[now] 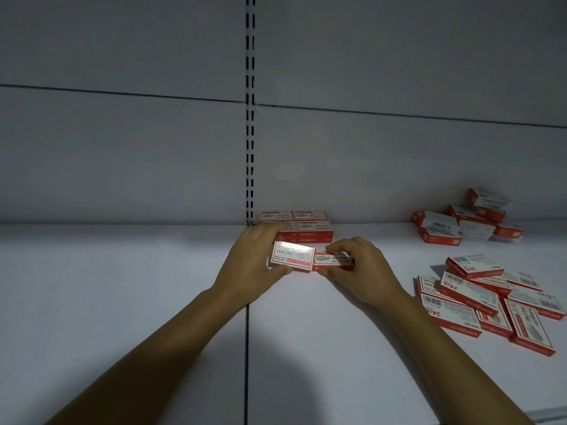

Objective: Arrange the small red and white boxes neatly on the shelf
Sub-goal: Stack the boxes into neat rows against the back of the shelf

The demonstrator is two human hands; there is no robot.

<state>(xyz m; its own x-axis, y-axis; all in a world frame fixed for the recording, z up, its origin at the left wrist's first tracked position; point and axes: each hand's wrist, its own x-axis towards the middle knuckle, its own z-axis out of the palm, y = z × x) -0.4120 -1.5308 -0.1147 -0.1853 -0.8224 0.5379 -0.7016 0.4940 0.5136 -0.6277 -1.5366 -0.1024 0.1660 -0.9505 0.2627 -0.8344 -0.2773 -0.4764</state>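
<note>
Where light hits, box (pixel 293 256) — glaring white.

Grey back panels (pixel 122 148) and a black-slotted upright (pixel 250 133) rise behind a dimly lit white shelf (pixel 122 286) with a seam (pixel 246 348).

Plain grey backing with one slotted rail.
A pale grey back panel (pixel 122 154) fills the upper view, crossed by a thin dark horizontal seam (pixel 122 93). A vertical upright (pixel 250 133) with paired black slots runs down it, slightly left of centre.
</note>
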